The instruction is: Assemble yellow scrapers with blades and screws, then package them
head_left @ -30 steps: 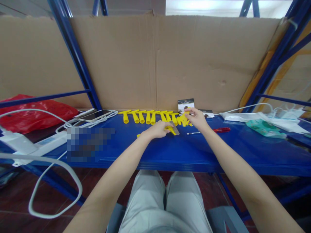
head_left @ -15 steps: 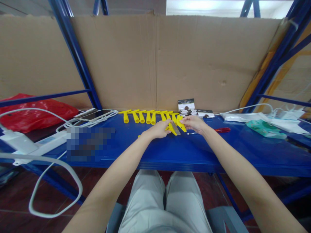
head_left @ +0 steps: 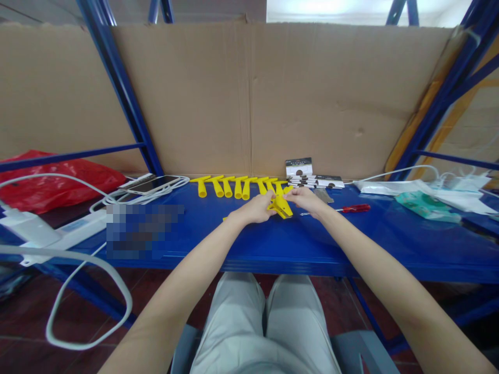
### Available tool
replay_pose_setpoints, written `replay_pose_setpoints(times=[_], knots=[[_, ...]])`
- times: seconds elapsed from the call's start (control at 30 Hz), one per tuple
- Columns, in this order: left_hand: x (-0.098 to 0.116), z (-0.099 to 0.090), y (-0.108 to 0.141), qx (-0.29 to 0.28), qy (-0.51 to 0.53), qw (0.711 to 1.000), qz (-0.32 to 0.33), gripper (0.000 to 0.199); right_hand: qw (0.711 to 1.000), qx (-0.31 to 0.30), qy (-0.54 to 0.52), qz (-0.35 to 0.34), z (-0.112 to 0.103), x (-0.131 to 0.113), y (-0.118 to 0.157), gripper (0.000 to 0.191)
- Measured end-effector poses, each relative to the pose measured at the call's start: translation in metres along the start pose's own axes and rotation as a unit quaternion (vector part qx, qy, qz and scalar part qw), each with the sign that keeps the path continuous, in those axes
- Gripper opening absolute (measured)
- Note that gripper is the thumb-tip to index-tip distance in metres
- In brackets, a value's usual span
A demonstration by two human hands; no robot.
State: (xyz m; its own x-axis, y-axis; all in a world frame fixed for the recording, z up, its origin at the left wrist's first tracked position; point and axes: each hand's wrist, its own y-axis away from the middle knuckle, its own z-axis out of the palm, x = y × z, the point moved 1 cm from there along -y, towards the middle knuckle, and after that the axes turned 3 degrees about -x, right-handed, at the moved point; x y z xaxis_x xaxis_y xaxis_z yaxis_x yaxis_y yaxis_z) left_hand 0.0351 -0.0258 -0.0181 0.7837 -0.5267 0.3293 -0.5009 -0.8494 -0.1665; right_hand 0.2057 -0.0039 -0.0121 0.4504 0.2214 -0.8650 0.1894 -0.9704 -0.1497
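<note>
Over the blue table point(head_left: 280, 249), my left hand point(head_left: 259, 208) is closed on a yellow plastic piece point(head_left: 281, 205). Fingers of my right hand point(head_left: 306, 200) pinch the upper right part of the same yellow assembly, where two yellow parts appear to lie together. A metal blade point(head_left: 323, 195) lies on the table beyond my right hand. Just right of that hand is a screwdriver with a red handle point(head_left: 355, 208). Several yellow T-shaped pieces point(head_left: 238, 188) stand in a row behind my left hand.
Small black-and-white boxes point(head_left: 299, 168) sit by the cardboard wall point(head_left: 249, 104). Leftward are a white power strip point(head_left: 70, 231), cables, a phone point(head_left: 154, 185) and a red bag point(head_left: 58, 179). White packets and a green packet point(head_left: 427, 206) lie at the right.
The two yellow parts, apart before, are now together. The metal blade that was between my hands now shows on the table behind my right hand, which has moved slightly left.
</note>
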Motion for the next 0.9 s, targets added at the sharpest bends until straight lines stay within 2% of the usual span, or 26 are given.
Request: replay_pose_setpoints(times=[0.63,0.77,0.9], knots=[[0.000,0.001,0.000,0.007,-0.009,1.000,0.005,0.034,0.997,0.026,0.059,-0.031,0.009,0.008,-0.008,0.021],[0.002,-0.001,0.002,0.003,-0.023,0.999,0.022,0.035,0.995,0.032,0.082,-0.044,0.009,0.008,-0.008,0.023],[0.008,-0.003,0.004,-0.004,-0.042,0.998,0.044,0.025,0.995,0.022,0.085,-0.045,0.010,0.008,-0.007,0.023]])
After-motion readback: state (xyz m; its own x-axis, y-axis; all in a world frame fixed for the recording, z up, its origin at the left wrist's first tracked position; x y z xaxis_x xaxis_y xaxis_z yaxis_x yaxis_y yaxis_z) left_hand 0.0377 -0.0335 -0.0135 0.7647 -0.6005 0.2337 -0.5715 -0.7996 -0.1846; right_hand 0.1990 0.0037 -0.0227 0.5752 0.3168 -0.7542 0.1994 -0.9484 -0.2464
